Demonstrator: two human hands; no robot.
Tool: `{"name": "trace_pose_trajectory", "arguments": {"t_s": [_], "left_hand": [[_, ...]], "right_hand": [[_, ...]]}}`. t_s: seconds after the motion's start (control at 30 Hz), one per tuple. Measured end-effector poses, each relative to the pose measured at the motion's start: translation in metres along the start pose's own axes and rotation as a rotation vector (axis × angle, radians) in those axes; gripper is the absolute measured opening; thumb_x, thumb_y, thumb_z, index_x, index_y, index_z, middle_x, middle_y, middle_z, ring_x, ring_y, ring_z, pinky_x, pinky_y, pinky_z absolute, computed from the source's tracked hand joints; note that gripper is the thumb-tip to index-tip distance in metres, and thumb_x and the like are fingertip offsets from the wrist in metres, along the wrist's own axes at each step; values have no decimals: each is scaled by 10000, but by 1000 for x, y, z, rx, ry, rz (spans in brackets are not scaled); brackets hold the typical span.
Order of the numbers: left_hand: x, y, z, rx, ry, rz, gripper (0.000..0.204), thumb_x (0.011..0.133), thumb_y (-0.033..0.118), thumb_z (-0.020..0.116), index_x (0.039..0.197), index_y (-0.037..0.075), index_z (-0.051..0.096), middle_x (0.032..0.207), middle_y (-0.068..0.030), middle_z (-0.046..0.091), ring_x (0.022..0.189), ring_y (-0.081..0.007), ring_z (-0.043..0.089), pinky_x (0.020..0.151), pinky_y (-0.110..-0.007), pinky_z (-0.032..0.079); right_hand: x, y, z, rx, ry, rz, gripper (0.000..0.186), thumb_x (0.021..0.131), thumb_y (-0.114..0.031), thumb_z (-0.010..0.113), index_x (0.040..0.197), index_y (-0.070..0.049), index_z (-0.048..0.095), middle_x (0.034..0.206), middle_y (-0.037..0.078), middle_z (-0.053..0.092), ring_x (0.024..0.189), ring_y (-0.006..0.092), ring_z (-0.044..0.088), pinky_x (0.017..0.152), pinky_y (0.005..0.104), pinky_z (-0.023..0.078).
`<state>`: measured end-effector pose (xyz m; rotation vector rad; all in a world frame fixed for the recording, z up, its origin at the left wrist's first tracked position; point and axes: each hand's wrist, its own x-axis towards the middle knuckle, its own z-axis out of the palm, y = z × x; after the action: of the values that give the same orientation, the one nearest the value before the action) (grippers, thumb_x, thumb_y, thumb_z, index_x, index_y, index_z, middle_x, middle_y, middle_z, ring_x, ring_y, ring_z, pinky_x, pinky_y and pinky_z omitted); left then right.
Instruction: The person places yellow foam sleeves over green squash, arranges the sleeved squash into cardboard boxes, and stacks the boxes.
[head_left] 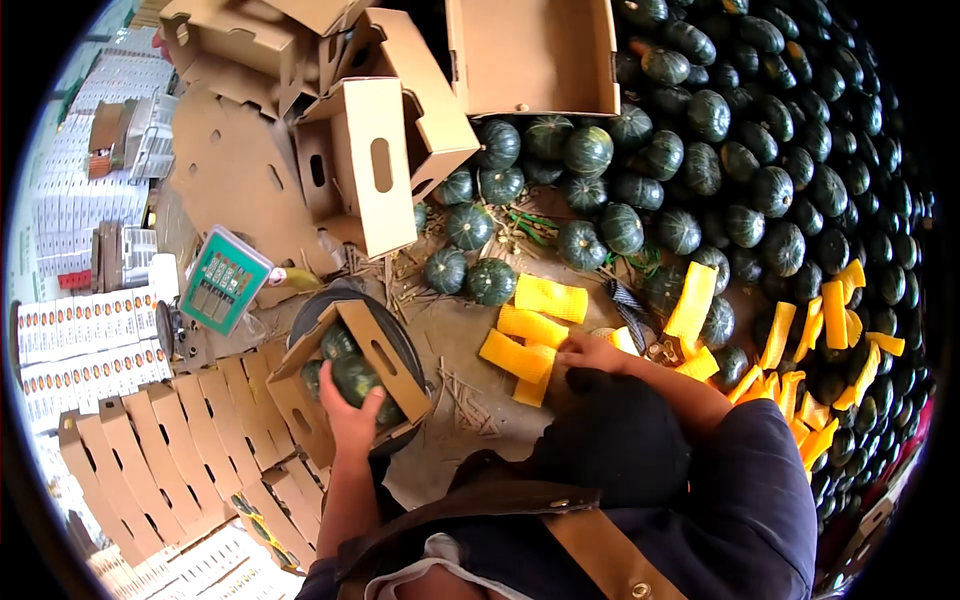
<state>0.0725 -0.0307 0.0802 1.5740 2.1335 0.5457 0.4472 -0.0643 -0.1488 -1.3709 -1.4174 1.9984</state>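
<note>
An open cardboard box [395, 362] sits tilted on a round dark base, with several dark green kabocha squash inside. My left hand [350, 408] reaches into it, thumb and fingers curved round a squash [356, 378]. To the right, my right hand [592, 352] is at the edge of a small group of yellow foam net sleeves [533, 362], its fingers bent down onto the nearest one. The fingertips are partly hidden. Another yellow sleeve [692, 305] lies beyond my right forearm.
A large heap of squash [745, 225] fills the right side, with loose yellow sleeves [835, 315] on it. Cardboard boxes [380, 165] stand ahead; a row of cartons [180, 440] is at left. A green panel with buttons [225, 280] stands beside the box. Dry stems [468, 400] litter the floor.
</note>
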Motion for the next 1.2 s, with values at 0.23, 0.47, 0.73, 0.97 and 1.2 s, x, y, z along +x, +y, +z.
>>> {"name": "trace_pose_trajectory", "arguments": {"t_s": [0.23,0.47,0.73,0.97,1.2], "left_hand": [[-11,120,92,-494,-437,101,739,791,105,642,1380,56,199,1366,-163,321,1236,-289,368,996,-409,328],[-41,106,96,-315,-766,-93,530,837,92,594,1303,38,348,1300,-125,399,1196,-237,426,940,-347,397],[-43,54,100,-232,-835,-97,440,847,167,587,1239,28,443,1198,-175,514,1094,-269,521,881,-350,436],[-81,30,88,-61,-950,111,392,832,150,602,1186,21,493,1085,-178,583,992,-267,580,819,-335,464],[-106,3,65,-50,-917,97,391,840,161,587,1190,15,493,1101,-175,573,1013,-275,565,833,-348,449]], "right_hand": [[30,-150,-23,918,-112,32,652,825,-401,600,1332,-156,270,1230,103,447,1108,291,468,736,454,487],[56,-144,-79,800,438,-66,891,775,-281,669,1419,-152,68,1197,144,479,969,239,536,738,378,496],[8,-46,-51,-89,560,-76,355,788,-251,567,1068,-34,544,920,163,634,874,312,605,779,377,469],[-101,-8,-22,-236,593,-30,274,784,-267,571,1000,-101,591,993,127,620,973,291,569,816,398,457],[-169,16,-6,-573,544,429,393,810,-347,529,1186,-236,563,1375,118,346,1296,320,269,998,447,326]]}}
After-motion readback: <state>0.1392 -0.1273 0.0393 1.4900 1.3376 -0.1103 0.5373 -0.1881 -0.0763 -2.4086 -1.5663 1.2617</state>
